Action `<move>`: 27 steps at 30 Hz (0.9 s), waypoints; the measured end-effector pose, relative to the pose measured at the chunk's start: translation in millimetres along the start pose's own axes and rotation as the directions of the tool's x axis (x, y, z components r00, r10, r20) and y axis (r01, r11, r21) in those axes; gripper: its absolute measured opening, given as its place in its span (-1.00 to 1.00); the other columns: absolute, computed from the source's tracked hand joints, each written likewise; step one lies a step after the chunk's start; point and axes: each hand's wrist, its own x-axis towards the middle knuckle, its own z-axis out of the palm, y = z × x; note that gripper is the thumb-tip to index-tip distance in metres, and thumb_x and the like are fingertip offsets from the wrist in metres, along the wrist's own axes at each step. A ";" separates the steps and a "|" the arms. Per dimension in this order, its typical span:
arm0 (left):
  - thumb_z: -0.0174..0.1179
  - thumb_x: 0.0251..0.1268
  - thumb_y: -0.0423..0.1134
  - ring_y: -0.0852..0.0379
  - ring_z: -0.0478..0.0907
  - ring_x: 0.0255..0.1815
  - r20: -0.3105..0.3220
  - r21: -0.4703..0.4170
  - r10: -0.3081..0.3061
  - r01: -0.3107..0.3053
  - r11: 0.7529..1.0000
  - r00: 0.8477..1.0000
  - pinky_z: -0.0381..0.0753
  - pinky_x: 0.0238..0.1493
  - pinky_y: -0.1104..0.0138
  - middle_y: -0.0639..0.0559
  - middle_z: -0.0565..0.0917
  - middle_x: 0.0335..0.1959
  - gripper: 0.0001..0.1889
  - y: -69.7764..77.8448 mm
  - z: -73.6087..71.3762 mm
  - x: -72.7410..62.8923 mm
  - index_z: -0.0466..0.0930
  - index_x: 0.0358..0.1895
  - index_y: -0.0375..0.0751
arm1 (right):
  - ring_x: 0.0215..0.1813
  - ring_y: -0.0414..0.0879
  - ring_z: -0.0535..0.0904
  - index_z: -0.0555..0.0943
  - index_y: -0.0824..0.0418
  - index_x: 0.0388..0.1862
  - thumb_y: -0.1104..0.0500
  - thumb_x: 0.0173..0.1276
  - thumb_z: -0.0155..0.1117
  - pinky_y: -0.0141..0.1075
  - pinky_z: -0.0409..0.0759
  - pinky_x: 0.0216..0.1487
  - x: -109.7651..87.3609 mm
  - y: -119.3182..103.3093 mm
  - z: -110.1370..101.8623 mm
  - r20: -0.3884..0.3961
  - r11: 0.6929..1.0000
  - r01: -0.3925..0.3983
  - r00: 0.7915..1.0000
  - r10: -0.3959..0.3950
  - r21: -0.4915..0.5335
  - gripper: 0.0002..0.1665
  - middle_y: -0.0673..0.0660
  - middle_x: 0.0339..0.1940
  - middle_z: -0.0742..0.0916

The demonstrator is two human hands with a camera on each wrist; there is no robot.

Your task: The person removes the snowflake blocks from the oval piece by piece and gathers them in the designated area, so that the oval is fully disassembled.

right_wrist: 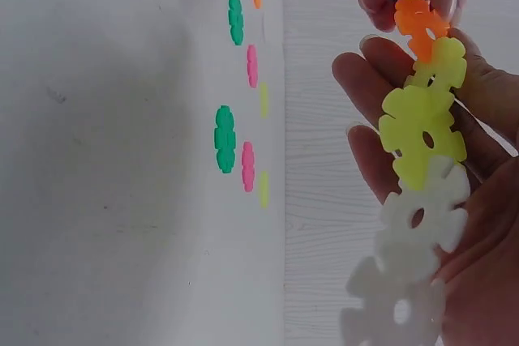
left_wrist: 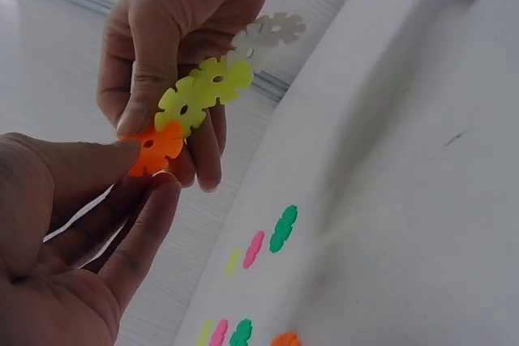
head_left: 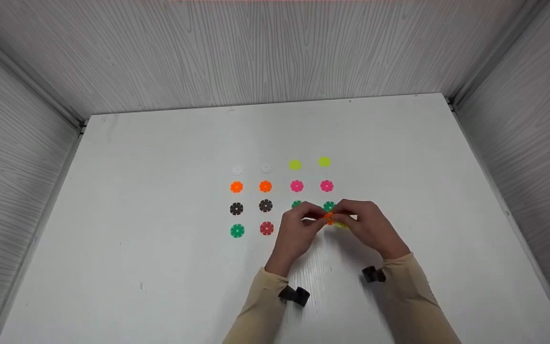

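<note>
My left hand [head_left: 296,231] pinches an orange notched plastic disc [left_wrist: 158,150] between thumb and fingers. My right hand [head_left: 370,225] grips the rest of a chain of linked snowflake discs, its thumb close to the orange one. Two yellow discs [right_wrist: 423,137] follow the orange disc in the chain, then two white discs [right_wrist: 423,215] that trail along the right palm. The orange disc touches the neighbouring yellow one; how deep their slots interlock cannot be told. In the head view the hands meet above the table and hide most of the chain.
Loose discs lie in rows on the white table [head_left: 160,157]: white [head_left: 237,170], yellow [head_left: 295,165], orange [head_left: 237,187], pink [head_left: 297,186], black [head_left: 237,209], green [head_left: 237,231] and red [head_left: 266,228]. Wood-grain panels [head_left: 265,52] enclose the table's back and sides.
</note>
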 end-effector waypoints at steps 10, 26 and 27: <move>0.29 0.24 -0.50 -0.05 0.69 -0.23 -0.120 -0.358 -0.177 0.124 0.925 0.977 0.71 -0.14 0.20 -0.16 0.66 -0.25 -0.90 -2.5 0.4 3.5 0.65 -0.20 -0.39 | -0.08 -0.17 0.59 0.72 0.09 -0.07 0.25 0.41 0.28 -0.14 0.60 -0.04 -5.8 6.5 -10.1 -0.093 0.997 -0.067 0.994 0.062 -0.045 -0.83 -0.13 -0.15 0.72; 0.28 0.24 -0.52 -0.09 0.68 -0.17 -0.097 -0.455 -0.249 0.180 0.872 0.964 0.71 -0.14 0.18 -0.23 0.61 -0.18 -0.83 -3.5 5.4 2.1 0.58 -0.12 -0.42 | -0.07 -0.05 0.53 0.75 0.15 -0.29 0.33 0.06 0.58 -0.06 0.41 0.14 0.9 7.1 2.6 -0.121 0.925 0.221 0.956 -0.269 -0.308 -0.76 0.01 -0.23 0.68; 0.28 0.24 -0.52 -0.09 0.67 -0.17 -0.092 -0.455 -0.248 0.181 0.872 0.964 0.71 -0.14 0.18 -0.23 0.61 -0.17 -0.83 -3.6 5.7 2.0 0.59 -0.12 -0.43 | -0.07 -0.06 0.53 0.75 0.15 -0.29 0.35 0.05 0.58 -0.07 0.41 0.14 1.0 6.6 3.0 -0.120 0.923 0.220 0.956 -0.268 -0.314 -0.76 0.01 -0.24 0.69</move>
